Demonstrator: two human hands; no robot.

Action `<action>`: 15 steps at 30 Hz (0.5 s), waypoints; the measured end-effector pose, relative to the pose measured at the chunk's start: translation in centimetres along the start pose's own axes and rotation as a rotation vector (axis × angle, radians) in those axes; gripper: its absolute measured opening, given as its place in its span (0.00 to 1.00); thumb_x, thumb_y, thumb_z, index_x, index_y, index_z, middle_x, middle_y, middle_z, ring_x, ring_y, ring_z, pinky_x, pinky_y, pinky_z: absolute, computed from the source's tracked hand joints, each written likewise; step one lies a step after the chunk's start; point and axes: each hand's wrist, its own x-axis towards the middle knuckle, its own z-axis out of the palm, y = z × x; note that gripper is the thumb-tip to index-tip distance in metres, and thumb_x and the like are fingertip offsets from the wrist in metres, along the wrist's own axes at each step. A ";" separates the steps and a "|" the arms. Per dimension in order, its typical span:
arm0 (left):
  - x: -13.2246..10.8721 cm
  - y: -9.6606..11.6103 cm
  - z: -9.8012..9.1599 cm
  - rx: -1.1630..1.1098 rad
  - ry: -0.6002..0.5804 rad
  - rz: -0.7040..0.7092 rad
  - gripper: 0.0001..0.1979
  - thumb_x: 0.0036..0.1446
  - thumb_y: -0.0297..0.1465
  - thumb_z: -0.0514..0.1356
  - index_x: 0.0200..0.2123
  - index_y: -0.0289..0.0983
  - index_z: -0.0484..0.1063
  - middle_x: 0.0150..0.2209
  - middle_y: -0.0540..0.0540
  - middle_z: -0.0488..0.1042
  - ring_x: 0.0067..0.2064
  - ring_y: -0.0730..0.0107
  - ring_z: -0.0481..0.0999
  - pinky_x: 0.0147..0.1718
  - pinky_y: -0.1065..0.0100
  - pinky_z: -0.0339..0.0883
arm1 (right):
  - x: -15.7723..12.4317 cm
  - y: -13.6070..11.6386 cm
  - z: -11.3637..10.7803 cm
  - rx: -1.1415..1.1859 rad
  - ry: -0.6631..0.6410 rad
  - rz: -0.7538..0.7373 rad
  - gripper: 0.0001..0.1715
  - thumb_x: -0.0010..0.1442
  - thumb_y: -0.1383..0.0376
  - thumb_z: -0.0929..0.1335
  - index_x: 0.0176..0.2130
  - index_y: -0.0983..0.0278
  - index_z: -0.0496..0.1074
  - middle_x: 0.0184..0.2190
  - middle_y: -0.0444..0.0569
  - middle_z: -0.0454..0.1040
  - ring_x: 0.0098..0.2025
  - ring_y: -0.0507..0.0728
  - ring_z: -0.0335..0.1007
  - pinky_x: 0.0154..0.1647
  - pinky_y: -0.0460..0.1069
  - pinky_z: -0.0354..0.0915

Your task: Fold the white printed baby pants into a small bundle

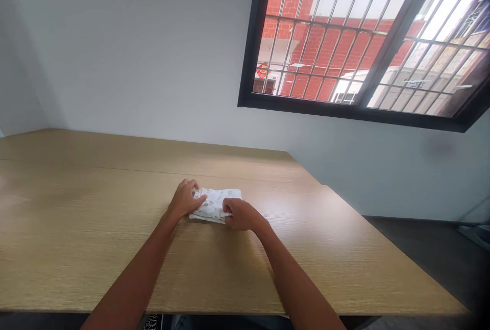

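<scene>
A white folded cloth (214, 201) with a small greenish print lies on the wooden table, in layers that look like a small garment or a piece of fabric; I cannot tell which. My left hand (186, 199) is curled over its left end, the thumb resting on top and the fingers bent at the far left corner. At the front right part, my right hand (239, 213) has its fingers closed in a pinch on the cloth's edge. The fingertips of both hands are partly hidden.
The light wooden table (95, 233) reaches to the wall at the back, and its right edge slants toward the front right corner. A dark-framed window (306, 105) with bars is in the wall above. Dark floor (413, 243) shows at the right.
</scene>
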 end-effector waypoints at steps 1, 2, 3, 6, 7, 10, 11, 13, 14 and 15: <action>-0.2 0.3 -0.2 0.053 -0.012 -0.035 0.13 0.51 0.41 0.64 0.33 0.37 0.70 0.40 0.42 0.72 0.42 0.58 0.73 0.41 0.64 0.65 | 0.0 -0.1 0.0 0.001 0.006 -0.001 0.11 0.51 0.71 0.68 0.36 0.64 0.64 0.35 0.44 0.70 0.31 0.50 0.56 0.29 0.46 0.48; -0.4 0.7 -0.3 0.099 -0.042 -0.070 0.13 0.52 0.42 0.63 0.30 0.38 0.69 0.38 0.43 0.72 0.40 0.59 0.73 0.38 0.65 0.64 | -0.1 -0.2 -0.1 0.002 0.011 -0.001 0.10 0.52 0.71 0.68 0.36 0.64 0.64 0.35 0.44 0.70 0.31 0.50 0.56 0.30 0.46 0.48; -0.7 1.1 -0.3 0.140 -0.080 -0.103 0.14 0.53 0.43 0.63 0.29 0.38 0.68 0.38 0.43 0.72 0.38 0.59 0.73 0.36 0.66 0.62 | -0.1 -0.2 -0.1 0.002 0.015 -0.002 0.09 0.52 0.71 0.68 0.35 0.64 0.65 0.35 0.44 0.70 0.31 0.50 0.56 0.30 0.46 0.48; -1.3 2.3 -0.1 0.230 -0.137 -0.190 0.16 0.56 0.46 0.60 0.30 0.38 0.70 0.42 0.40 0.73 0.37 0.58 0.74 0.33 0.65 0.60 | -0.1 -0.4 -0.2 0.001 0.009 -0.008 0.09 0.52 0.70 0.68 0.35 0.64 0.65 0.35 0.44 0.70 0.31 0.50 0.57 0.30 0.46 0.49; -1.5 2.6 0.1 0.244 -0.138 -0.210 0.17 0.57 0.46 0.59 0.33 0.37 0.70 0.44 0.38 0.72 0.38 0.56 0.75 0.34 0.65 0.61 | -0.1 -0.4 -0.2 0.000 0.007 -0.009 0.09 0.53 0.70 0.69 0.35 0.64 0.65 0.35 0.44 0.70 0.31 0.50 0.57 0.30 0.46 0.49; -1.7 3.0 0.7 0.250 -0.134 -0.256 0.20 0.59 0.47 0.56 0.40 0.35 0.71 0.49 0.32 0.71 0.41 0.52 0.76 0.36 0.63 0.63 | 0.0 -0.2 0.0 0.003 0.008 -0.006 0.09 0.53 0.69 0.69 0.36 0.64 0.66 0.35 0.44 0.70 0.33 0.51 0.58 0.31 0.46 0.50; -1.7 3.0 0.9 0.247 -0.133 -0.264 0.21 0.59 0.47 0.55 0.41 0.34 0.71 0.50 0.32 0.70 0.42 0.51 0.76 0.36 0.62 0.63 | 0.1 0.0 0.1 0.010 0.010 -0.006 0.09 0.53 0.69 0.69 0.37 0.64 0.67 0.36 0.44 0.70 0.33 0.51 0.59 0.31 0.46 0.51; -1.6 2.8 1.2 0.239 -0.128 -0.262 0.21 0.59 0.48 0.56 0.41 0.35 0.70 0.50 0.32 0.71 0.44 0.50 0.76 0.37 0.62 0.63 | 0.3 0.3 0.3 0.033 0.013 -0.009 0.10 0.53 0.68 0.69 0.38 0.64 0.68 0.37 0.45 0.70 0.34 0.51 0.59 0.30 0.46 0.51; -1.5 2.5 1.3 0.230 -0.123 -0.251 0.20 0.58 0.47 0.57 0.40 0.36 0.70 0.48 0.33 0.73 0.44 0.49 0.75 0.37 0.62 0.62 | 0.4 0.6 0.4 0.049 0.012 -0.011 0.10 0.53 0.68 0.69 0.38 0.64 0.68 0.37 0.44 0.70 0.33 0.51 0.59 0.30 0.46 0.51; -1.4 2.3 1.4 0.208 -0.113 -0.235 0.18 0.57 0.46 0.59 0.37 0.36 0.69 0.46 0.34 0.74 0.44 0.50 0.75 0.37 0.63 0.61 | 0.4 0.8 0.5 0.067 0.010 -0.016 0.10 0.53 0.68 0.69 0.38 0.64 0.68 0.36 0.44 0.70 0.33 0.51 0.59 0.30 0.45 0.52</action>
